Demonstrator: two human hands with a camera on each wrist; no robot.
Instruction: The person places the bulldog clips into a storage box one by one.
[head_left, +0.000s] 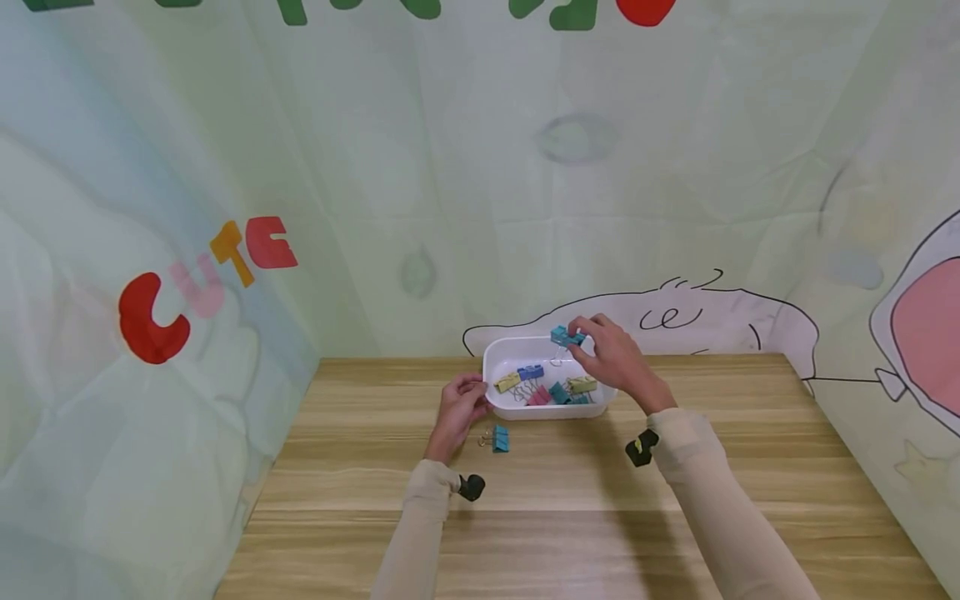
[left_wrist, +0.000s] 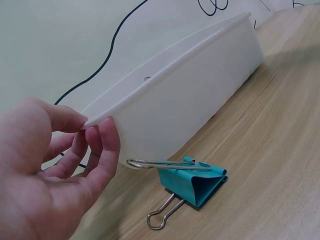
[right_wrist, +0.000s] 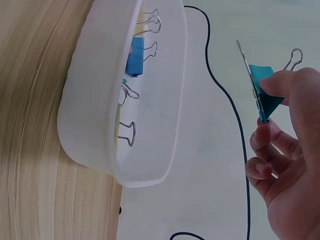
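My left hand [head_left: 455, 414] pinches the left end of a white plastic container [left_wrist: 170, 100], thumb above the rim and fingertips under it. Over the container's back right part, my right hand [head_left: 613, 358] holds a teal binder clip [right_wrist: 265, 90] between thumb and fingers, its wire handles sticking out. Inside the container lie several binder clips: a blue one [head_left: 531, 372], yellow ones, a pink one [head_left: 538, 397] and teal ones. Another teal binder clip [left_wrist: 192, 182] rests on the table close in front of the container, near my left hand.
The wooden table [head_left: 555, 542] ends at a printed cloth backdrop [head_left: 480, 192] right behind the container. Cloth walls also rise at the left and right sides. A small black camera [head_left: 472, 487] sits on the left wrist, another [head_left: 642, 448] on the right.
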